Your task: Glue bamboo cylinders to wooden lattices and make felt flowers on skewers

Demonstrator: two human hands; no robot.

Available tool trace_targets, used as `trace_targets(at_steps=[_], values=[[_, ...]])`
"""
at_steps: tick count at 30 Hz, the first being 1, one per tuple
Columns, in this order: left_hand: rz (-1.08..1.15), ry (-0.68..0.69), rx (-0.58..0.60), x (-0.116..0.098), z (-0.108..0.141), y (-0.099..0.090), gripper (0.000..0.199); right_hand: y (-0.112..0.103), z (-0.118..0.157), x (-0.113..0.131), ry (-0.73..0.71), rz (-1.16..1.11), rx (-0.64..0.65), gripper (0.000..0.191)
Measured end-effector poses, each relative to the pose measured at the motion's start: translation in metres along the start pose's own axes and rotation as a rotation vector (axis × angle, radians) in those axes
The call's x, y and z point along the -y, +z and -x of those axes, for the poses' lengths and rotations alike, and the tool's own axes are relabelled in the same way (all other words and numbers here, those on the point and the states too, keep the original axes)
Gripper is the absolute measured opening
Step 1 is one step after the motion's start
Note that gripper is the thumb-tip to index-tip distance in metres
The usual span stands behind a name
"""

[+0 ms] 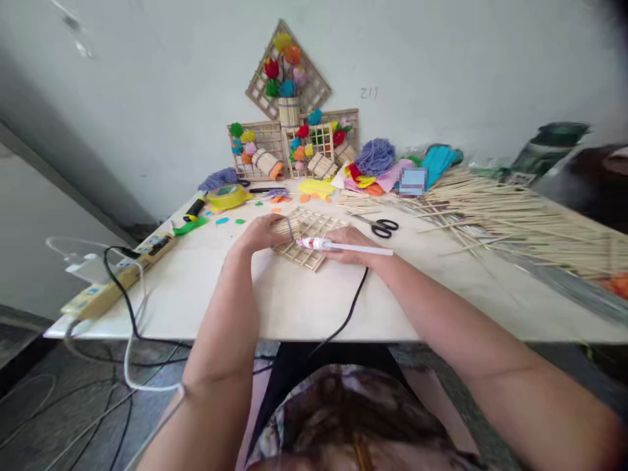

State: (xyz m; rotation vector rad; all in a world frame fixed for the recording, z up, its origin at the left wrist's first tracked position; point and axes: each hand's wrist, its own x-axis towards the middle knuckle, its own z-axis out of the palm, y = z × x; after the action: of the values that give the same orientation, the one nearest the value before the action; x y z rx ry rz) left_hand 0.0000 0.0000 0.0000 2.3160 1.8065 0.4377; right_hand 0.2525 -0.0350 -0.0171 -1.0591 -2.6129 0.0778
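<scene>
A square lattice of thin wooden sticks (308, 258) lies flat on the table in front of me. My left hand (259, 233) is closed around a small basket of bundled sticks (286, 229) with a purple band, which rests on the lattice's left part. In my right hand (346, 243) is a white hot glue gun (314, 243), its nozzle pointing left at the basket's lower edge. A long white glue stick (366, 248) sticks out of its back end, and a black cord (357, 299) trails toward me. Some fingers of both hands are hidden.
Black scissors (383, 227) lie right of the lattice. Loose sticks (515, 209) cover the right side. Yellow tape (228, 196), a cutter (195, 209) and a power strip (118, 278) line the left. Finished flower lattices (288, 72) lean on the wall beside purple yarn (375, 156).
</scene>
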Motion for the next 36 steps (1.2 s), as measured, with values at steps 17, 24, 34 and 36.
trace_targets(at_steps=[17,24,34,36], values=[[0.027,0.016,-0.019,0.0017,-0.0029,0.0029,0.064,-0.0008,0.0018,-0.0026,0.102,-0.039,0.03,0.023],[0.035,0.021,-0.024,0.0012,-0.0025,0.0031,0.062,0.0022,-0.0002,-0.0043,0.111,-0.031,0.011,0.024],[0.037,0.023,-0.025,0.0,-0.0021,0.0026,0.063,-0.003,0.0003,-0.0004,0.112,0.03,0.046,0.026],[0.038,0.026,-0.026,0.0002,-0.0021,0.0028,0.062,-0.0034,0.0001,0.0003,0.111,0.036,0.054,0.026]])
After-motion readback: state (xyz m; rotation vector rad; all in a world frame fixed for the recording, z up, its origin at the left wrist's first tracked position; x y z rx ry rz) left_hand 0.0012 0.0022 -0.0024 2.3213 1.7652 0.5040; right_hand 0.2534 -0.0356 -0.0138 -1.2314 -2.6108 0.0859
